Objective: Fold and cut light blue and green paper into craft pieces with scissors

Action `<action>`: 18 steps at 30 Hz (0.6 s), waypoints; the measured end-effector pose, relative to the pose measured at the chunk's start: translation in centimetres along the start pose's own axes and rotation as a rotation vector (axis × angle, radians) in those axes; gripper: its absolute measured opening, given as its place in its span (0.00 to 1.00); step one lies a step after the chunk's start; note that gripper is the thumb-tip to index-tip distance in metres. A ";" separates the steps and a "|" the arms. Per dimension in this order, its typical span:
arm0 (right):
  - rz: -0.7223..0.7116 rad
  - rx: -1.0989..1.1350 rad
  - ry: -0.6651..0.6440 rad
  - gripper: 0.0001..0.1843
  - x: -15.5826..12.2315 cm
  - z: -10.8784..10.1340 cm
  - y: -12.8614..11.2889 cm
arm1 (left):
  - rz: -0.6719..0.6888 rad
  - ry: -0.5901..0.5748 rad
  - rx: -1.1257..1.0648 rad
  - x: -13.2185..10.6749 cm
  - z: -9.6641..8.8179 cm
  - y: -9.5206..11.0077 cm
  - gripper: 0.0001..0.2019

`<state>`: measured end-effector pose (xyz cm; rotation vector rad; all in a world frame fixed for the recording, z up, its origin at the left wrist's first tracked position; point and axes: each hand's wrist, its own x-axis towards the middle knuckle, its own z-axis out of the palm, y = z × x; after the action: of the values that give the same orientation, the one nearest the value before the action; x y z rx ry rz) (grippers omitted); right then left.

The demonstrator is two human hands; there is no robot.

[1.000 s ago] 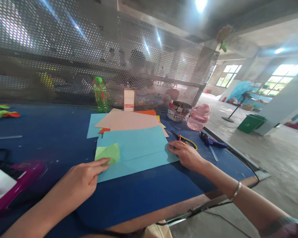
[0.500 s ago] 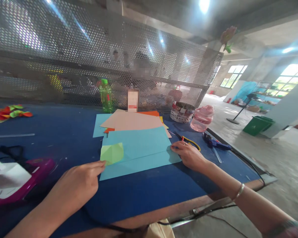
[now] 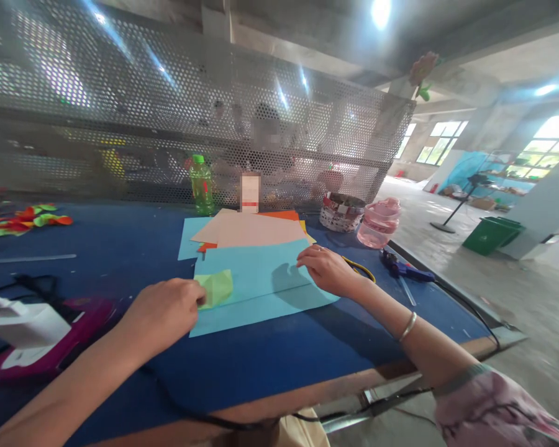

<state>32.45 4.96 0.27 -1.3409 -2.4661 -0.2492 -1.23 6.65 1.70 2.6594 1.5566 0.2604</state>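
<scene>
My left hand (image 3: 161,313) is closed in a pinch on a small folded green paper (image 3: 215,287), lifting it at the left edge of a light blue sheet (image 3: 256,282). My right hand (image 3: 325,270) hovers over the right part of that blue sheet, fingers curled and slightly apart, holding nothing. The sheet lies on a dark blue table (image 3: 102,248). Behind it lies a stack of pink (image 3: 251,228), orange and blue sheets.
Yellow-handled scissors (image 3: 361,267) and a blue glue gun (image 3: 403,268) lie to the right. A pink jar (image 3: 377,222), a woven basket (image 3: 340,211) and a green bottle (image 3: 201,185) stand at the back by a perforated metal screen. A magenta tray (image 3: 51,329) is at left.
My left hand has closed on the green paper and raised it. My right hand has left the blue sheet's right edge and moved left and up over the sheet.
</scene>
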 end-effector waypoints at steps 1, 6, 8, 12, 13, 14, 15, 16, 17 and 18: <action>-0.002 0.013 -0.012 0.17 0.8 0.0 -0.4 | 0.008 0.022 0.008 0.6 0.0 0.0 0.18; 0.058 0.056 -0.117 0.16 2.9 0.9 -1.6 | 0.139 0.186 -0.109 2.6 1.3 -1.0 0.19; 0.074 0.082 -0.136 0.18 3.0 1.5 -1.7 | 0.163 0.204 -0.158 2.8 2.0 -1.5 0.19; 0.098 0.085 -0.137 0.22 2.8 2.2 -1.7 | 0.114 0.222 -0.153 2.7 3.1 -2.3 0.20; 0.105 0.079 -0.142 0.22 2.8 2.3 -1.8 | 0.094 0.210 -0.137 2.6 3.3 -2.3 0.21; 0.111 0.075 -0.151 0.23 2.8 2.3 -1.8 | 0.074 0.186 -0.122 2.6 3.4 -2.4 0.23; 0.117 0.072 -0.164 0.25 2.8 2.3 -1.9 | 0.054 0.153 -0.111 2.6 3.6 -2.4 0.25; 0.120 0.072 -0.180 0.26 2.8 2.3 -2.0 | 0.036 0.118 -0.102 2.6 3.7 -2.5 0.27; 0.120 0.072 -0.196 0.28 2.8 2.4 -2.0 | 0.020 0.085 -0.096 2.5 3.9 -2.5 0.29; 0.118 0.073 -0.206 0.30 2.8 2.4 -2.0 | 0.009 0.058 -0.093 2.5 4.0 -2.5 0.31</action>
<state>28.84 6.79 -0.91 -1.5434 -2.5197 0.0075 -1.53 10.24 -2.24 2.6111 1.5083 0.4038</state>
